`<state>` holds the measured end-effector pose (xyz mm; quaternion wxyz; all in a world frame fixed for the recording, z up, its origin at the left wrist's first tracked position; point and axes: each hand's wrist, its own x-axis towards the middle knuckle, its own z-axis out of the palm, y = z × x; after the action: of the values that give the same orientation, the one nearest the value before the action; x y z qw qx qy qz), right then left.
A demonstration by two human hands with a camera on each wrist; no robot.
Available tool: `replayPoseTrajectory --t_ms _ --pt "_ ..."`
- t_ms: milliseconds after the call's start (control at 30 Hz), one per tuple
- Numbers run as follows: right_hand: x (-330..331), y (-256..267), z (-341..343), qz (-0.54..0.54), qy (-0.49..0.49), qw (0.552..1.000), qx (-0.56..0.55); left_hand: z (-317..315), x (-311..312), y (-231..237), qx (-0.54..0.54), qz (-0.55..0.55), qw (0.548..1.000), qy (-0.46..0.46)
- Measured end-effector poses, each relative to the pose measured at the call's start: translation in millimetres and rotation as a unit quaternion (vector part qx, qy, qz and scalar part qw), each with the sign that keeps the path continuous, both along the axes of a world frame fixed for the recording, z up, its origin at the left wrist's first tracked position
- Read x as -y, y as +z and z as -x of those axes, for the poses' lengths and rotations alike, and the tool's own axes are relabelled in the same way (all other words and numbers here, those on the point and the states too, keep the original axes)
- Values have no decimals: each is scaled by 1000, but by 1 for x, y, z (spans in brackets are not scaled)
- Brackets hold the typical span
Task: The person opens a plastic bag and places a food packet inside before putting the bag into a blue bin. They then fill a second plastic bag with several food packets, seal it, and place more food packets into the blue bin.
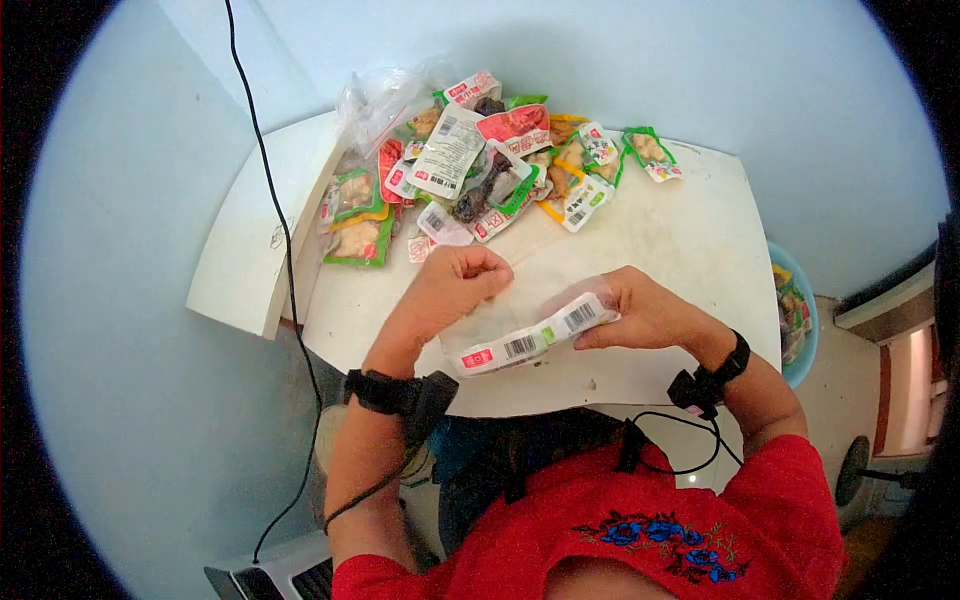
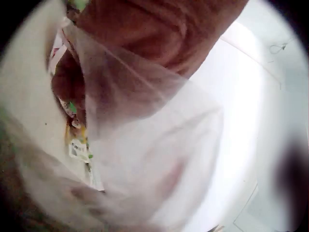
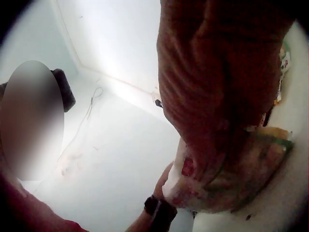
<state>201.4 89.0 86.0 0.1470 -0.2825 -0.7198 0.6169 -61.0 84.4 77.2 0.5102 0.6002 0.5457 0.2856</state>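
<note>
A clear plastic bag [image 1: 478, 318] hangs between the hands; its edge is pinched by the left hand [image 1: 455, 285], whose fingers are curled. The right hand [image 1: 645, 312] grips several packets [image 1: 530, 340], stacked with white labels and barcodes facing the person, at the bag's right side. In the left wrist view the film [image 2: 154, 159] spreads below and partly over the left hand [image 2: 140, 58]. The right wrist view shows the right hand [image 3: 217, 96] from behind, with a packet [image 3: 260, 164] under its fingers, which are dark and partly hidden.
A heap of food packets [image 1: 450, 150] covers the back left of the white table [image 1: 690, 260], with crumpled clear bags [image 1: 385, 100] beside it. One packet [image 1: 650, 150] lies apart at the back. A blue basin [image 1: 808, 350] with packets stands right of the table. A black cable [image 1: 275, 190] hangs at left.
</note>
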Motion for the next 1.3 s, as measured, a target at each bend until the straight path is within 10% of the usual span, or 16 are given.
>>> replayPoseTrajectory --t_ms 200,300,500,733,833,867,1300 --pt "1 13 -11 -331 -164 929 -10 0 6 -31 62 34 997 -6" --pt "-4 8 -7 -338 -67 939 -15 -4 9 -34 79 53 995 1" --pt "-20 -37 1 -129 -12 992 -4 3 14 -46 90 27 995 36" --pt "-29 -44 5 -140 -37 989 -35 25 40 -44 342 -13 936 85" --pt "-30 -48 6 -81 -48 994 -61 11 58 -50 352 -91 927 93" --pt "-31 -54 7 -58 -57 994 -78 12 59 -53 129 -39 980 150" --pt "-14 -28 -1 102 -150 981 -63 -21 71 -51 255 -42 953 159"
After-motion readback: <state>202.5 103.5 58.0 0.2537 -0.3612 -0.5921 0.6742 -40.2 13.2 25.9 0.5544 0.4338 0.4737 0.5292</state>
